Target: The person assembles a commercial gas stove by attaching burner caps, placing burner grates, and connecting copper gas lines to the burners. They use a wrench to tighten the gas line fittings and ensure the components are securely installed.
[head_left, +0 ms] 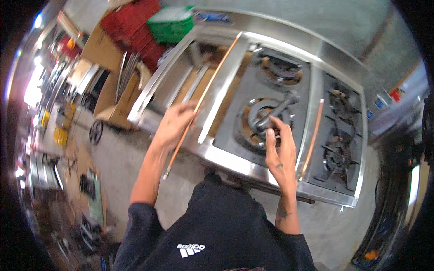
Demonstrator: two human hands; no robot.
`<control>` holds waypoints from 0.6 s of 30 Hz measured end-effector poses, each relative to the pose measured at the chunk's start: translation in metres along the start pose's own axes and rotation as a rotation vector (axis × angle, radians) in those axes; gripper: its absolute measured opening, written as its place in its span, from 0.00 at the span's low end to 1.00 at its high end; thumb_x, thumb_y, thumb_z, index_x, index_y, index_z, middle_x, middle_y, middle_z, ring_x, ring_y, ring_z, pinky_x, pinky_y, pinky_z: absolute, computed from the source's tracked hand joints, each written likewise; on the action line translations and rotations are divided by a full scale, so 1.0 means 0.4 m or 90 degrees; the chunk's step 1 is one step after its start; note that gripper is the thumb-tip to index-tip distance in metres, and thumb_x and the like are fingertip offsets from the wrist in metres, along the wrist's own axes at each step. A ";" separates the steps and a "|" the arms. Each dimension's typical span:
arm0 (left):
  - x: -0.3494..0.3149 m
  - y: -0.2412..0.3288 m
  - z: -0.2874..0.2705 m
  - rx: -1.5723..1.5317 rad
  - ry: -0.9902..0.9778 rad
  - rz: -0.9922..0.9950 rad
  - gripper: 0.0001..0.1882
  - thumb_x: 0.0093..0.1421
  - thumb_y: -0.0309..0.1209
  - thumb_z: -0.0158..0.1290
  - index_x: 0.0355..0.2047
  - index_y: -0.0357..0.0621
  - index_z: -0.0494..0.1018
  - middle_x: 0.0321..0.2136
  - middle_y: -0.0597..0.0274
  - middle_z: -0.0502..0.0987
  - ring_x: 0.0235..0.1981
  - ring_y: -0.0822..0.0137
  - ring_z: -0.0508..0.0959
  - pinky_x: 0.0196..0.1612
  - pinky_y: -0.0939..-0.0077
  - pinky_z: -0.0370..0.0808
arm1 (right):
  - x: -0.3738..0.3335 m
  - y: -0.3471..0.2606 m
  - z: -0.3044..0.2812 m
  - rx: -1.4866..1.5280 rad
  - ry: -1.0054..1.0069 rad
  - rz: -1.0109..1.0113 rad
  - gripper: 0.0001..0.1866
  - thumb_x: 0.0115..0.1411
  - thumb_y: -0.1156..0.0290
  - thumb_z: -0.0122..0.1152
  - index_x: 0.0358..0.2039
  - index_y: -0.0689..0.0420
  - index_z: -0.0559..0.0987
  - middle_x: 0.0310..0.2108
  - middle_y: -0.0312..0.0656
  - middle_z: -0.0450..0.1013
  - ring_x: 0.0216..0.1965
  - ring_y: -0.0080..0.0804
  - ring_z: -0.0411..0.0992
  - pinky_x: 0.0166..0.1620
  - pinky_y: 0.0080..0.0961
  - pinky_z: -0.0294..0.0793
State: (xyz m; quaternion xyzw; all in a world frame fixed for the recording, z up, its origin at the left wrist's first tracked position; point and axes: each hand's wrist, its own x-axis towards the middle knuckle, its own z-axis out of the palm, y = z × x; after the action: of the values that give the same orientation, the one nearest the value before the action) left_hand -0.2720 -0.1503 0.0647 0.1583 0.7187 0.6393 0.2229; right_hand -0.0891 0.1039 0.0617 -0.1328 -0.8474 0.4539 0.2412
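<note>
My left hand (176, 121) is closed around a long, thin copper tube (210, 83). The tube slants from the back of a stainless steel stove (226, 156) to past its front edge, with a pale metal fitting at its near end. My right hand (281, 151) is over the middle section, thumb and forefinger curled toward each other. Just beyond those fingertips, a grey metal pipe-shaped part (278, 110) lies across the front round burner (251, 119). Blur hides whether the fingers grip it. A second copper tube (315, 135) rests on the strip right of that burner.
Two more burners with dark grates (337, 156) are at the right. The stove's left bay (174, 83) is uncovered, with metal rails inside. A cardboard box (106, 101) holding metal rods, red crates (129, 27) and a green crate (171, 25) stand to the left.
</note>
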 end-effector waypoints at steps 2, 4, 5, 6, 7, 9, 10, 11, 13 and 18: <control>0.049 0.003 -0.044 -0.109 -0.021 0.039 0.21 0.67 0.27 0.53 0.58 0.28 0.76 0.37 0.65 0.77 0.35 0.77 0.73 0.38 0.83 0.71 | 0.016 -0.039 0.082 0.064 -0.075 -0.033 0.19 0.76 0.65 0.53 0.60 0.64 0.76 0.49 0.54 0.78 0.50 0.45 0.78 0.55 0.39 0.76; 0.105 0.006 -0.079 -0.230 -0.032 0.075 0.13 0.71 0.27 0.51 0.50 0.29 0.75 0.36 0.62 0.76 0.35 0.72 0.74 0.41 0.76 0.74 | 0.018 -0.078 0.165 0.152 -0.189 0.020 0.18 0.76 0.64 0.55 0.57 0.64 0.78 0.49 0.55 0.80 0.50 0.45 0.80 0.56 0.37 0.76; 0.132 0.014 -0.100 -0.305 -0.031 0.068 0.13 0.71 0.23 0.52 0.51 0.26 0.73 0.38 0.60 0.76 0.36 0.70 0.77 0.43 0.75 0.78 | 0.026 -0.096 0.204 0.162 -0.238 0.028 0.19 0.76 0.63 0.55 0.57 0.64 0.78 0.49 0.55 0.80 0.50 0.45 0.81 0.55 0.36 0.77; 0.153 0.019 -0.119 -0.324 -0.030 0.079 0.13 0.71 0.23 0.52 0.51 0.26 0.73 0.38 0.59 0.77 0.36 0.70 0.77 0.44 0.75 0.79 | 0.030 -0.112 0.242 0.172 -0.278 0.044 0.19 0.76 0.63 0.55 0.57 0.64 0.78 0.49 0.56 0.81 0.50 0.44 0.81 0.55 0.36 0.77; 0.178 0.024 -0.138 -0.344 -0.034 0.089 0.13 0.70 0.22 0.52 0.52 0.25 0.73 0.38 0.59 0.77 0.36 0.69 0.78 0.44 0.74 0.79 | 0.040 -0.126 0.290 0.140 -0.287 0.014 0.20 0.76 0.61 0.55 0.57 0.64 0.78 0.48 0.56 0.81 0.49 0.44 0.82 0.54 0.37 0.78; 0.217 0.032 -0.177 -0.378 -0.047 0.109 0.14 0.70 0.22 0.53 0.52 0.24 0.73 0.38 0.56 0.77 0.36 0.68 0.79 0.45 0.73 0.81 | 0.053 -0.152 0.360 0.186 -0.345 0.081 0.21 0.77 0.59 0.53 0.59 0.63 0.77 0.48 0.52 0.82 0.49 0.37 0.81 0.53 0.34 0.79; 0.233 0.035 -0.198 -0.396 -0.048 0.105 0.14 0.70 0.22 0.53 0.53 0.24 0.72 0.37 0.56 0.77 0.36 0.68 0.79 0.45 0.73 0.81 | 0.065 -0.164 0.404 0.226 -0.366 0.118 0.21 0.79 0.59 0.52 0.60 0.63 0.77 0.48 0.49 0.82 0.49 0.31 0.80 0.52 0.30 0.80; 0.248 0.035 -0.219 -0.415 -0.048 0.104 0.15 0.70 0.22 0.53 0.53 0.23 0.72 0.37 0.56 0.77 0.36 0.67 0.79 0.45 0.73 0.81 | 0.074 -0.175 0.441 0.256 -0.368 0.146 0.23 0.80 0.58 0.50 0.60 0.65 0.77 0.48 0.49 0.81 0.49 0.32 0.80 0.52 0.30 0.80; 0.273 0.033 -0.272 -0.408 -0.070 0.101 0.17 0.69 0.23 0.55 0.54 0.23 0.71 0.36 0.55 0.78 0.35 0.65 0.80 0.46 0.71 0.81 | 0.089 -0.192 0.499 0.307 -0.369 0.177 0.23 0.80 0.59 0.50 0.60 0.66 0.77 0.47 0.48 0.81 0.48 0.32 0.80 0.51 0.29 0.80; 0.263 -0.014 -0.332 -0.215 -0.086 0.092 0.20 0.69 0.27 0.56 0.57 0.27 0.72 0.40 0.55 0.80 0.39 0.66 0.82 0.47 0.72 0.81 | 0.197 -0.211 0.568 0.320 -0.177 0.162 0.26 0.79 0.55 0.50 0.60 0.68 0.76 0.48 0.48 0.80 0.48 0.33 0.79 0.50 0.29 0.79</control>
State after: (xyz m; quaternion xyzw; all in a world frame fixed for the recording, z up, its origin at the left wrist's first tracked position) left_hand -0.4308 -0.2098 0.0580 0.2122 0.5712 0.7532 0.2477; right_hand -0.2766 -0.0681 0.0477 -0.1106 -0.7099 0.6897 0.0898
